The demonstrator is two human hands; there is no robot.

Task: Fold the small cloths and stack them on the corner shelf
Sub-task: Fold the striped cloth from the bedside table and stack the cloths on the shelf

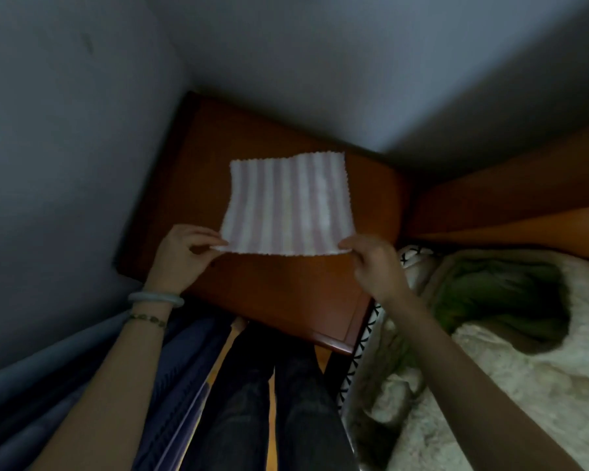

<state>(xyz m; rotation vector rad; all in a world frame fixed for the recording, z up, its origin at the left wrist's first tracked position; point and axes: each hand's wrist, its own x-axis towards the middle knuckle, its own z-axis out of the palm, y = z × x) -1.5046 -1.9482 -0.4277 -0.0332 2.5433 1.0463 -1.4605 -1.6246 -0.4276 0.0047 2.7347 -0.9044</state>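
Dim corner: two grey-blue walls (82, 130) meet over a reddish wooden shelf top (272, 294). Left hand (181, 256) pinches the near-left corner of the striped cloth (286, 205), thumb on top and fingers curled under the hem. Right hand (371, 263) pinches the near-right corner the same way. The cloth has pink and white stripes and is unfolded. It is stretched fairly flat between the hands and reaches out over the middle of the shelf. The near edge is lifted off the wood; cannot tell if the far edge touches it. The far edge waves slightly.

Step in hand, judged: the first fold. To do it well:
- keep even pull on both corners so the sheet stays square
- let the far edge settle on the wood first
- carry the near corners over to the far corners
- use the stripes, which run near to far, as alignment lines
- press the crease flat before the second fold
- set the result toward the far corner, leaving room to stack

Risk: the soft cloth may sag in the middle and fold skewed.

Left wrist wears a pale bangle (155, 298). Dark trousers (286, 402) sit below the shelf's near edge. Pale bedding (490, 385) lies to the right.
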